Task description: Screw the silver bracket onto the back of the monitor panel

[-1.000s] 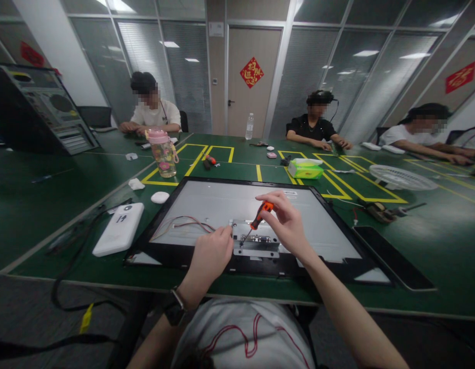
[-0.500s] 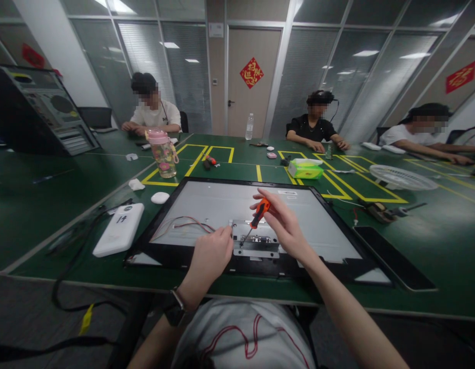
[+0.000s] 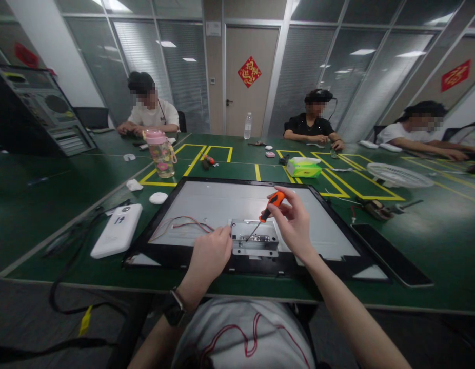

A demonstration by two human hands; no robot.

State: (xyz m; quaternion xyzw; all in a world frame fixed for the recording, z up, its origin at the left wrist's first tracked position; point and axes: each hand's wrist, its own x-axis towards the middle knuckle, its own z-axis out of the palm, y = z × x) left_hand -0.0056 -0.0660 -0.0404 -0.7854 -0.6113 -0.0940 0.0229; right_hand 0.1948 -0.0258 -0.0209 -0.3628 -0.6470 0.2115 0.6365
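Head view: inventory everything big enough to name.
Table: one, green, spanning view
Panel: one, grey, on table
Bracket: one, silver, on panel
Wires: several, mixed, panel's left
Screwdriver: one, orange and black, tip at bracket
Handheld device: one, white, left of panel
Slab: one, black, right of panel
Bottles: two, clear, beyond panel
Tissue pack: one, green, beyond panel
Round grille: one, white, table's right
Computer tower: one, black, far left
Signs: three, red, background
People: four, light or dark tops, across table
Watch: one, black, left wrist
Left hand: one, bare, at bracket's left edge
Right hand: one, bare, grip on screwdriver
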